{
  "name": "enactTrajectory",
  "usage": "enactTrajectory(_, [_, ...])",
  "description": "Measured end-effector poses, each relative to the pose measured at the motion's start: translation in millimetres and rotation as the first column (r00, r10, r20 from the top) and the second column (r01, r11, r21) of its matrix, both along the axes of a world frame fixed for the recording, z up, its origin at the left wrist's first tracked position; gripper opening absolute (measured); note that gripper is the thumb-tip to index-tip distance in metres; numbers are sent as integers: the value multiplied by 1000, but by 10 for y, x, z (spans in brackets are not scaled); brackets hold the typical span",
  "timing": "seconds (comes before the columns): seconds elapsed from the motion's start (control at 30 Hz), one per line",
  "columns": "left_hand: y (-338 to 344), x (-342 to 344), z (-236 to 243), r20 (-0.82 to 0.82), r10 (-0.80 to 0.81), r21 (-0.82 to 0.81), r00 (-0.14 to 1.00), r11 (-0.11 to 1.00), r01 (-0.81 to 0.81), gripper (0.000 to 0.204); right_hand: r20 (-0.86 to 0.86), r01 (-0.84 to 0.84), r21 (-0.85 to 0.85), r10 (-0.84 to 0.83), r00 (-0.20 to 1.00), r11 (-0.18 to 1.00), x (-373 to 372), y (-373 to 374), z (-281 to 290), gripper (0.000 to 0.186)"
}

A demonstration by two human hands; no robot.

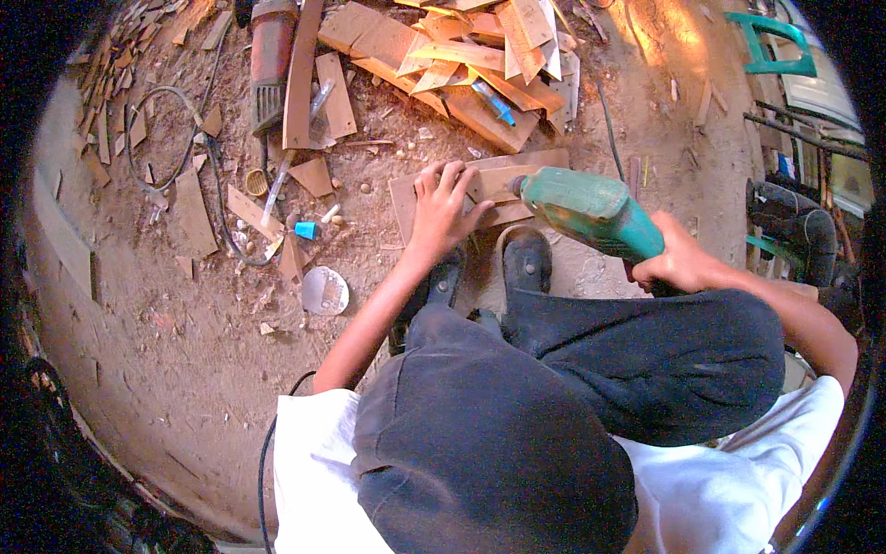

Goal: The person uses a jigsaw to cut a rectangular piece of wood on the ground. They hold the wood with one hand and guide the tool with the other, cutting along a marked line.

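My right hand [678, 258] is closed around the grip of a green power drill [591, 208]. The drill lies nearly level, its dark chuck pointing left at a flat assembly of thin wooden boards [508, 185] on the ground. On the left part of these boards rests my left hand [445, 205], fingers bent over the wood and thumb apart, holding it in place. Whether the drill's tip touches the wood is too small to tell. My dark sandals [526, 258] stand just this side of the boards.
Beyond the boards lies a heap of wood offcuts [461, 55] with a blue-handled tool [494, 103] on it. A red-and-grey power tool [270, 65], a loose cable [217, 175], a blue cap [305, 231] and a clear disc [325, 291] lie left. A green plastic chair [775, 46] stands far right.
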State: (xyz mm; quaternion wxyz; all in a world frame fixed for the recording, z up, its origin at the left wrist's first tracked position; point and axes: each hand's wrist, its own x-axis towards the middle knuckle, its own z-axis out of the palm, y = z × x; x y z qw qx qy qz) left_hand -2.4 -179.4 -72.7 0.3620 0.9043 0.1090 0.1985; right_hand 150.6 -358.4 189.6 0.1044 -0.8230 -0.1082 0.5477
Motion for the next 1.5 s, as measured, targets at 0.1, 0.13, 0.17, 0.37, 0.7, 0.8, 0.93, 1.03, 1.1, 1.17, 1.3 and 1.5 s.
enactTrajectory(0.1, [-8, 9, 4, -18, -10, -14, 1000, 1000, 10, 53, -22, -50, -39, 49, 999, 998, 164, 149, 72, 18])
enactTrajectory(0.13, [-8, 7, 13, -31, -10, -13, 999, 1000, 10, 53, -9, 26, -52, -27, 1000, 998, 253, 165, 26, 17])
enactTrajectory(0.17, [20, -32, 36, -41, 16, -20, 999, 1000, -17, 53, -89, 88, -52, -92, 992, 995, 288, 427, 101, 16])
enactTrajectory(0.37, [9, 17, 63, -60, -8, -55, 998, 998, 4, 53, -161, 46, -35, -51, 986, 998, 428, 454, 102, 11])
enactTrajectory(0.7, [11, 29, 58, -83, -6, -56, 997, 998, 1, 53, -65, 90, -100, -97, 993, 991, 289, 189, 104, 27])
enactTrajectory(0.8, [4, 30, 46, -87, -1, -67, 996, 998, -5, 53, 84, -80, -125, 91, 992, 989, 232, 101, 100, 29])
enactTrajectory(0.93, [3, 34, 44, -68, -9, -60, 998, 998, 5, 53, 158, -235, -66, 243, 957, 970, 152, 82, 124, 30])
enactTrajectory(1.03, [4, 37, 37, -70, -16, -46, 997, 999, 12, 53, 151, -272, -19, 272, 951, 962, 119, 136, 136, 31])
enactTrajectory(1.1, [1, 32, 31, -86, -1, -54, 996, 999, -3, 53, 138, -310, -9, 309, 941, 951, 137, 144, 123, 30])
enactTrajectory(1.17, [-10, 26, 19, -92, 7, -45, 996, 999, -11, 54, 83, -378, -1, 376, 923, 926, 209, 75, 46, 29])
enactTrajectory(1.3, [-5, 29, 10, -87, -10, -26, 996, 1000, 8, 55, 142, -437, 51, 426, 893, 898, 176, 34, 17, 27])
enactTrajectory(1.5, [5, 26, 49, -89, -12, -36, 996, 999, 9, 55, 50, -392, 37, 390, 920, 919, 185, 223, 101, 27])
